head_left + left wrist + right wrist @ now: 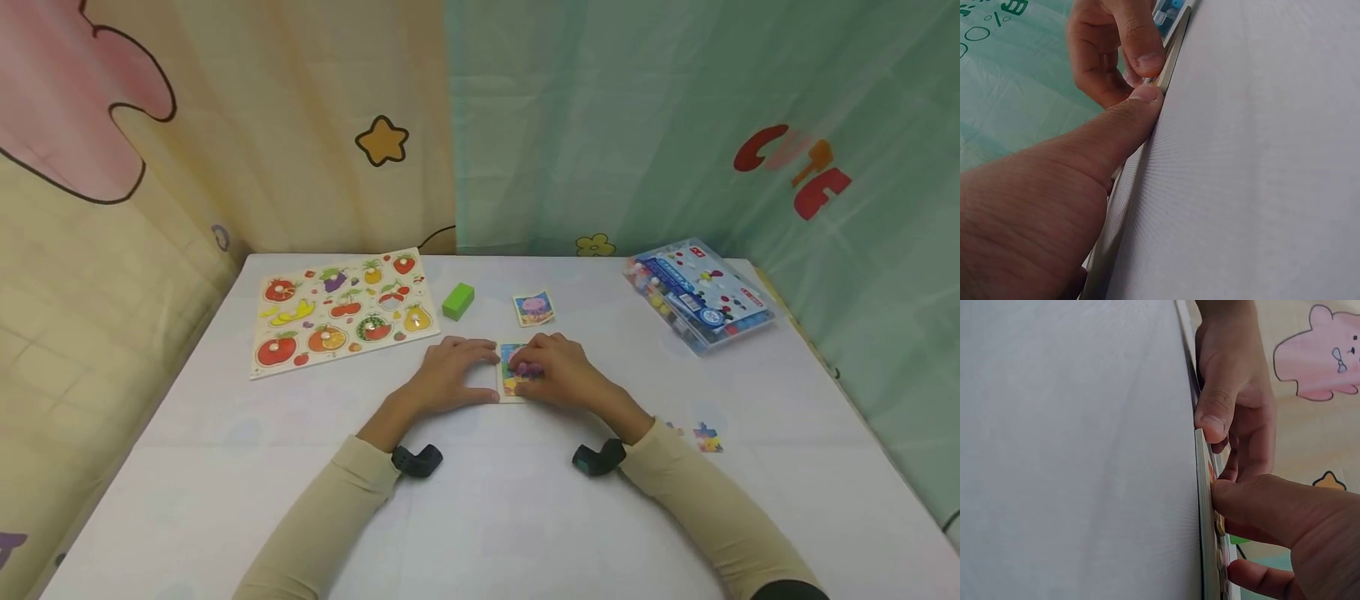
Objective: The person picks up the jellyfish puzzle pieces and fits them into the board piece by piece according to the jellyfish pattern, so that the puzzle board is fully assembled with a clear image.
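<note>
A small jigsaw board (pixel 510 399) lies flat on the white table, partly filled with colourful pieces. My left hand (pixel 450 375) holds its left side, thumb at the near corner and fingers toward the far one. In the left wrist view, that thumb (pixel 1141 100) presses against the board's thin edge. Over the right part of the board, my right hand (pixel 561 371) has curled fingers and thumb on a jigsaw piece (pixel 1220 524). The hand hides much of the picture. Just beyond the board lies a square picture card (pixel 533 308).
Loose jigsaw pieces (pixel 707 437) lie by the right forearm, one partly covered by the sleeve. A fruit puzzle board (pixel 311 296) is at the back left, with a green block (pixel 458 302) beside it. A clear plastic case (pixel 701 292) of colourful parts sits back right.
</note>
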The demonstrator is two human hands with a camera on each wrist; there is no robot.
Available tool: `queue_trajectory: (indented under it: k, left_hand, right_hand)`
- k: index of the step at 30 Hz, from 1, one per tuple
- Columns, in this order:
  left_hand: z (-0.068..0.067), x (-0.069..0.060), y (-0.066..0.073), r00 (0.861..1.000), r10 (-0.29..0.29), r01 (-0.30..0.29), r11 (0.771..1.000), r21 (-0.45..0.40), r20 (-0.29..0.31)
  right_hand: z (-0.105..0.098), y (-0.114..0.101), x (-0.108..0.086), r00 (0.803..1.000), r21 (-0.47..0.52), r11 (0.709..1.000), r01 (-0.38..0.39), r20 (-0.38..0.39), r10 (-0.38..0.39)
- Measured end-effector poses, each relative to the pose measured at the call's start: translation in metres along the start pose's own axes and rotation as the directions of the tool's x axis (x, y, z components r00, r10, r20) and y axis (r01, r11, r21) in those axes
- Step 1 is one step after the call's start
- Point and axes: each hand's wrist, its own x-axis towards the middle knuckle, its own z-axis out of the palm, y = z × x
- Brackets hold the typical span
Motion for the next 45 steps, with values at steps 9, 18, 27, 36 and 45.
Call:
queue_trajectory:
  k: [9,18,27,36,45]
  left_hand:
    - [0.0,-0.001,0.001,1.0,0.003,-0.003,1.0,-0.004,0.008]
    - [-0.002,0.0,0.0,1.0,0.015,-0.015,1.0,-0.005,0.002]
    - [-0.002,0.001,-0.001,1.0,0.009,-0.009,1.0,-0.006,0.009]
    - [0.0,0.002,0.003,0.999,0.015,-0.014,1.0,-0.023,0.031]
    - [-0.001,0.002,0.002,0.999,-0.003,0.003,1.0,-0.013,0.032]
  right_hand:
    - [-0.004,-0.009,-0.002,1.0,-0.065,0.998,-0.015,0.026,0.016]
    - [-0.004,-0.007,-0.001,0.999,-0.122,0.992,0.04,0.016,-0.039]
    - [-0.036,0.015,-0.021,0.993,0.068,0.991,0.118,0.002,-0.118]
    - [-0.072,0.078,-0.151,0.997,0.05,0.997,-0.059,-0.039,0.061]
    - [-0.058,0.09,-0.182,0.986,-0.043,0.996,-0.082,-0.15,0.075]
